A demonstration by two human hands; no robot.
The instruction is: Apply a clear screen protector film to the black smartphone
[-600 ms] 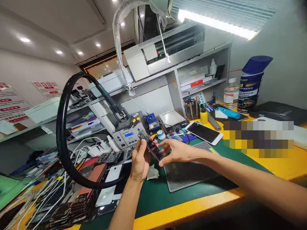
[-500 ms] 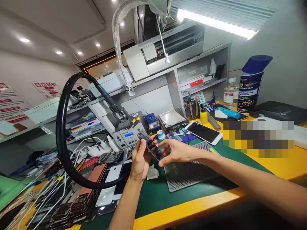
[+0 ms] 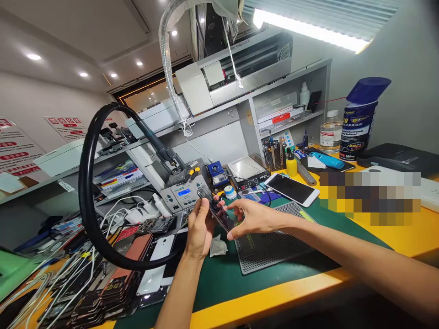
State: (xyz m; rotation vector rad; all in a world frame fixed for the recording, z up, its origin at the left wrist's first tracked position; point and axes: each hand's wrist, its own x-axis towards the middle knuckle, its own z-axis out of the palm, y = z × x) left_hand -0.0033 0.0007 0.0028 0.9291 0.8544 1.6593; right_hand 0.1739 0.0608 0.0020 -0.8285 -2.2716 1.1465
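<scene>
Left of your perforated mat [image 3: 255, 265], a pile of phone parts [image 3: 113, 285] crowds the tabletop [image 3: 274, 299]. Your left hand [image 3: 197, 233], off the mat's left side, has its fingers closed around the phone [image 3: 219, 212]. You hold that phone above the mat's far left corner, long axis slanting from its far left end to its near right end. Your right hand [image 3: 254, 215], over the mat, has fingers parted, thumb at the phone's near end; I can't tell whether it touches. From those fingers the phone lies leftward; your left hand is nearer. Beyond the mat lies a white tablet [image 3: 293, 189].
</scene>
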